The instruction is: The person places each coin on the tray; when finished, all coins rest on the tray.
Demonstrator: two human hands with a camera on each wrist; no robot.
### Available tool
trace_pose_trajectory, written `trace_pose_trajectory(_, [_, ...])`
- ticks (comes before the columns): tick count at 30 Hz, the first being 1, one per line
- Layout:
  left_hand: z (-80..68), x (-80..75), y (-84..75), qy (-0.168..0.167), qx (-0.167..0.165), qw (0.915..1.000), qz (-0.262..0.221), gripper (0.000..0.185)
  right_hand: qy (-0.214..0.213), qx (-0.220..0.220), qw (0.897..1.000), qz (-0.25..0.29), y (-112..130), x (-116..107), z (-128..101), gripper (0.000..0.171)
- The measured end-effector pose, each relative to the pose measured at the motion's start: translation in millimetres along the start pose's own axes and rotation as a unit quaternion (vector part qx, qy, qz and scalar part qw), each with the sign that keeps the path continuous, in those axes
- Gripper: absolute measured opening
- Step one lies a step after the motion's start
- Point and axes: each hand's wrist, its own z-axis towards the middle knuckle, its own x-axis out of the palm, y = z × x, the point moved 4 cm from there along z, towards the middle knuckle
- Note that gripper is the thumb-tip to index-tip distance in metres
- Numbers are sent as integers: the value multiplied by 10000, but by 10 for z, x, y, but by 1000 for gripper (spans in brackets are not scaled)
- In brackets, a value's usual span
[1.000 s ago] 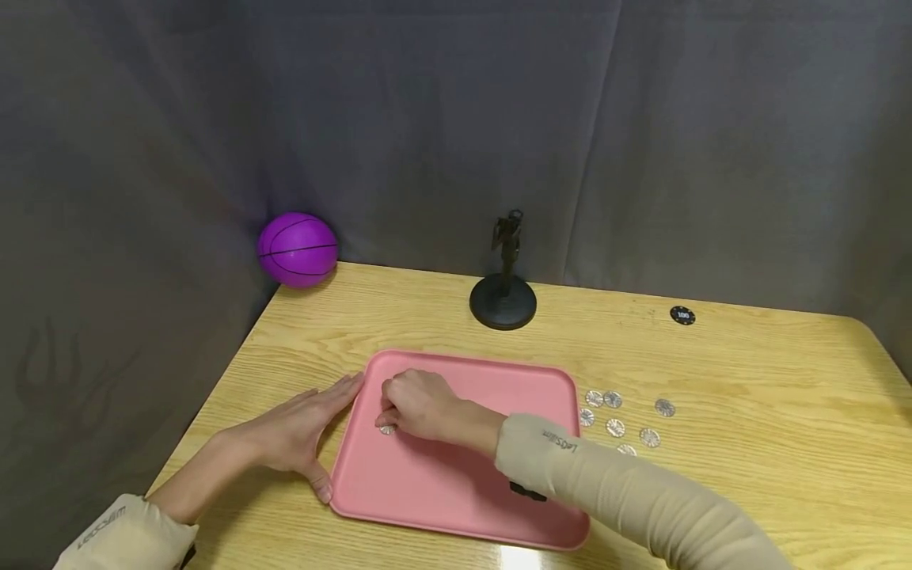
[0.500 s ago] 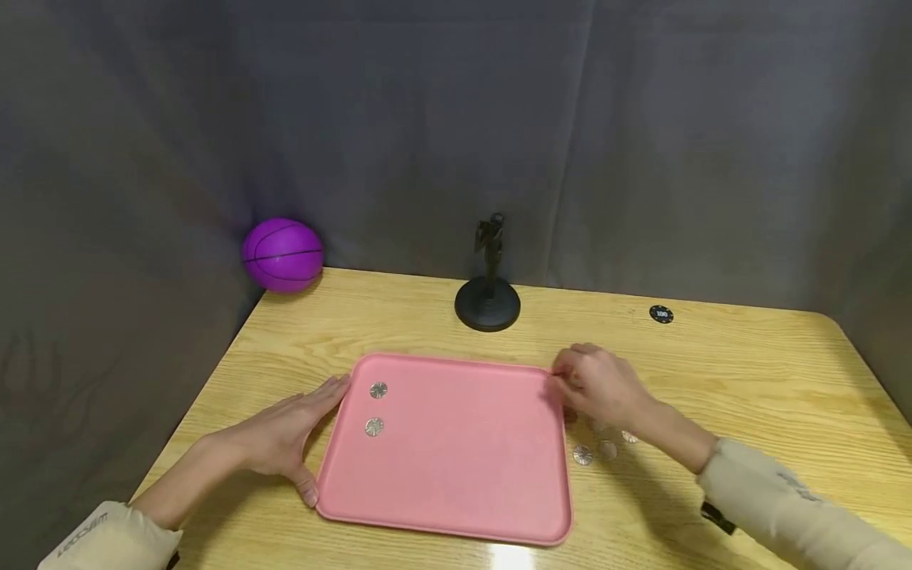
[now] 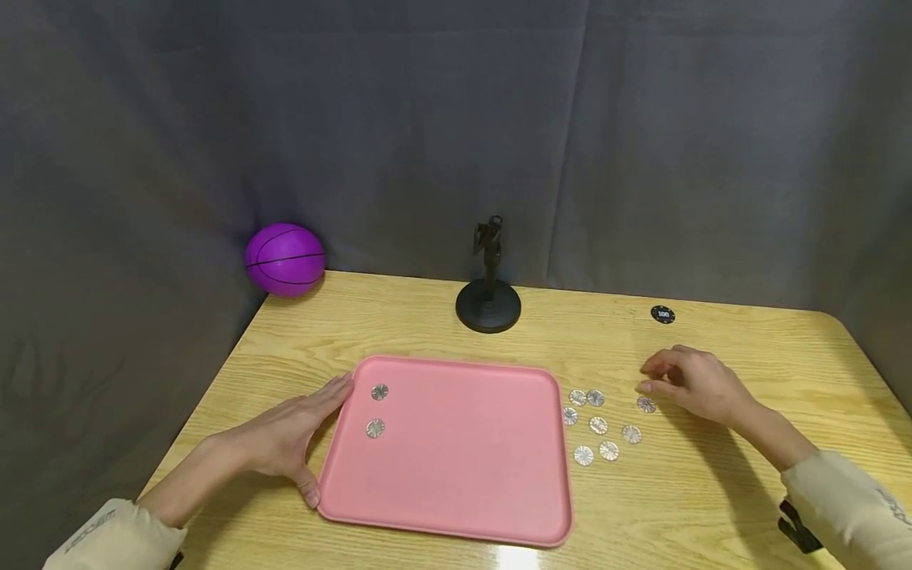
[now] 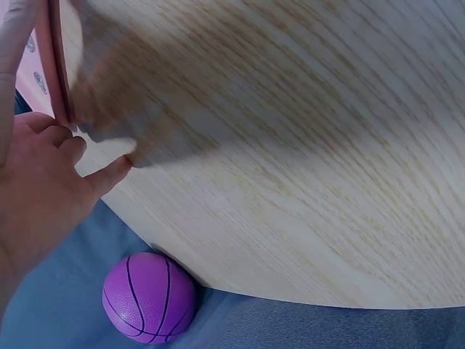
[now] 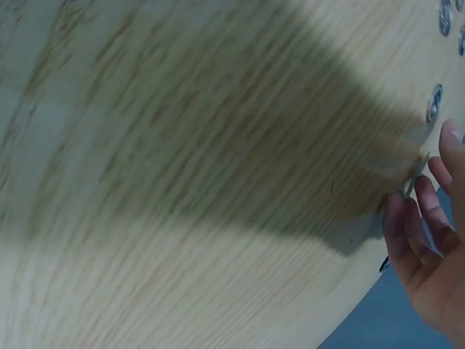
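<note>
Tabletop (image 3: 748,340): carrying everything below.
Pink tray (image 3: 456,467): lying flat at front centre, two silver coins (image 3: 378,410) sitting near its left edge.
Left hand (image 3: 285,439): resting against the tray's left rim, fingers straight and together.
Right hand (image 3: 694,384): hovering right of the tray, fingers loosely curled, tips just above the loose coins (image 3: 602,423); grip on one cannot be told.
Loose coins: lying scattered just right of the tray.

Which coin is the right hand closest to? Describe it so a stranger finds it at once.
Start at the pink tray on the wooden table; a cluster of silver coins lies just off its right edge. The coin is the one farthest right, set apart from the others, directly under the fingertips of the right hand.
</note>
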Motion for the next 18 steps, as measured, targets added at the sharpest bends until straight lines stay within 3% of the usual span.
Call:
trace_pose_trajectory(6, [16,-28,-9,-18,-23,10000,27,149,-26,-56,10000,-13,89,21,67,17])
trace_pose_trajectory(10, [29,-36,-11,33,-72,10000,11,149,38,43,9997,254,121,70,77,11])
trace_pose_trajectory(13, [31,-21,-5,107,-136,9998,-11,149,53,12,9993,377,174,126,65,16])
trace_pose_trajectory(18, [32,9,10,109,-179,9998,-26,149,-85,-367,9989,263,316,172,60,18])
